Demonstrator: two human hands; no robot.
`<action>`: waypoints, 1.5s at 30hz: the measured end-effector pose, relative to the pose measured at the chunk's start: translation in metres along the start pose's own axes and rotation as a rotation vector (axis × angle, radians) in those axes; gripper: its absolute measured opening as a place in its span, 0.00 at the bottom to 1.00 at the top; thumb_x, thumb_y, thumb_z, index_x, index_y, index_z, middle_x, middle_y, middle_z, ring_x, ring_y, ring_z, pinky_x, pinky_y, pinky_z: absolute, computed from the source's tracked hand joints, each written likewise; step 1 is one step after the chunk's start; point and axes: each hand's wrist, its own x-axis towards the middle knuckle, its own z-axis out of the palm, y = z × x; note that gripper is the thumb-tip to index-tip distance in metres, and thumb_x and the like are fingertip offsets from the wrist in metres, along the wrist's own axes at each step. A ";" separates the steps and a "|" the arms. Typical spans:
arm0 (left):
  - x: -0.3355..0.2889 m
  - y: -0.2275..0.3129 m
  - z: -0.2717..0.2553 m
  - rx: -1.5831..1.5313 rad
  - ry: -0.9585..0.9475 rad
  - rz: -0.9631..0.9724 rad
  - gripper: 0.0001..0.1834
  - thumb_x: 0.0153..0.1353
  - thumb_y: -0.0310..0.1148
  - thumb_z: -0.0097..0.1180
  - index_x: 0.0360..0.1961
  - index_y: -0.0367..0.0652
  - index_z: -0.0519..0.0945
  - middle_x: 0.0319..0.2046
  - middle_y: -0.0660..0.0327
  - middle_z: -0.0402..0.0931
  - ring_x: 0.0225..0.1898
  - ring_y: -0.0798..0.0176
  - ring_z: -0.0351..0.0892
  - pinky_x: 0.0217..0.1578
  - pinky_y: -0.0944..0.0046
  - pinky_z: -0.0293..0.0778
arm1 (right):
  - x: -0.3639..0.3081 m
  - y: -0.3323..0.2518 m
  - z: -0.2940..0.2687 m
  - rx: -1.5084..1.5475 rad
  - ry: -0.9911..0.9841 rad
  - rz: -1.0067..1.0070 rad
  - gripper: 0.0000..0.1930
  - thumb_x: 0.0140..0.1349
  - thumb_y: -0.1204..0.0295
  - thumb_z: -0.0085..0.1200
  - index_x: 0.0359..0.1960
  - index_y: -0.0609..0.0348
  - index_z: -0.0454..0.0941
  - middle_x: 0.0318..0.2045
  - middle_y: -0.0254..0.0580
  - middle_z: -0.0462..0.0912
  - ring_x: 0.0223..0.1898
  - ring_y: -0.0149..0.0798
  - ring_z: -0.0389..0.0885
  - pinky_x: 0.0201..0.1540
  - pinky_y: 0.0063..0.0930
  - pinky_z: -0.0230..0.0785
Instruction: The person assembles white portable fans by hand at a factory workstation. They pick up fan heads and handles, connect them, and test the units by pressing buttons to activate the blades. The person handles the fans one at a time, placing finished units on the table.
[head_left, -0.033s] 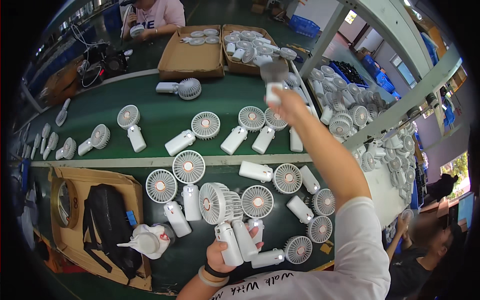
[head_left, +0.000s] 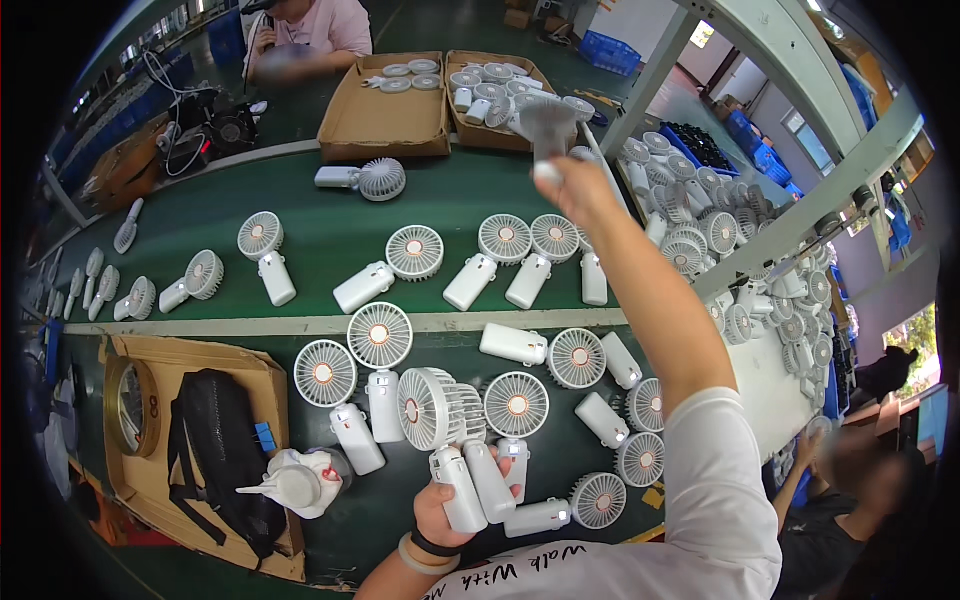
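My left hand (head_left: 437, 514), at the lower middle, is closed around the handles of two white handheld fans (head_left: 459, 489), whose round caged heads lean together. Another white fan (head_left: 516, 404) lies just beside them on the green bench. Stretched far forward, my right hand (head_left: 578, 188) grips a handheld fan by its white handle (head_left: 547, 172). That fan's head is smeared by motion, in front of the full cardboard box. Several fans lie around my left hand, among them an upright-lying one (head_left: 380, 336) and one with its handle pointing left (head_left: 577, 358).
Several fans lie along the green conveyor (head_left: 340, 240) beyond a pale rail. Two cardboard boxes (head_left: 384, 140) stand behind it. At left, a cardboard tray (head_left: 150, 480) holds a black bag (head_left: 222, 450). Many fans pile up on the right-hand table (head_left: 765, 385). Co-workers sit far left and lower right.
The fan in my right hand has swung and blurred, its handle tilting, with the hand shifted slightly. My left hand keeps its two fans. The far co-worker's hands have moved.
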 end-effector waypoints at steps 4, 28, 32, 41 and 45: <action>-0.004 -0.003 -0.002 0.017 0.040 0.102 0.35 0.43 0.38 0.57 0.56 0.47 0.63 0.55 0.50 0.62 0.54 0.51 0.67 0.51 0.47 0.66 | 0.028 0.015 0.051 -0.143 0.104 -0.565 0.14 0.53 0.77 0.51 0.42 0.64 0.71 0.33 0.40 0.76 0.34 0.35 0.75 0.39 0.24 0.68; -0.007 0.014 -0.042 0.997 -0.041 0.093 0.38 0.42 0.34 0.65 0.56 0.36 0.63 0.51 0.55 0.68 0.56 0.59 0.65 0.56 0.59 0.60 | -0.050 0.157 0.185 -1.545 -0.573 -0.393 0.25 0.56 0.46 0.46 0.54 0.37 0.69 0.57 0.51 0.56 0.56 0.60 0.61 0.56 0.47 0.61; 0.001 0.020 -0.026 1.011 -0.139 0.101 0.38 0.42 0.34 0.66 0.55 0.36 0.64 0.49 0.55 0.68 0.55 0.57 0.66 0.56 0.57 0.61 | -0.040 0.150 0.164 -1.408 -0.077 -0.207 0.27 0.51 0.60 0.59 0.49 0.64 0.67 0.53 0.58 0.61 0.46 0.58 0.72 0.48 0.44 0.70; -0.003 0.014 -0.014 0.484 -0.216 0.163 0.39 0.38 0.37 0.67 0.53 0.34 0.65 0.45 0.51 0.71 0.46 0.53 0.74 0.45 0.51 0.72 | -0.152 0.078 0.059 0.571 -0.870 0.381 0.26 0.60 0.64 0.40 0.55 0.73 0.58 0.48 0.58 0.70 0.44 0.47 0.76 0.42 0.36 0.75; -0.003 0.016 -0.010 0.115 -0.315 0.053 0.44 0.37 0.35 0.63 0.59 0.47 0.59 0.45 0.49 0.66 0.46 0.46 0.69 0.38 0.48 0.75 | -0.220 0.063 0.033 0.719 -0.880 0.509 0.27 0.65 0.53 0.29 0.58 0.61 0.59 0.40 0.55 0.73 0.26 0.41 0.72 0.26 0.30 0.69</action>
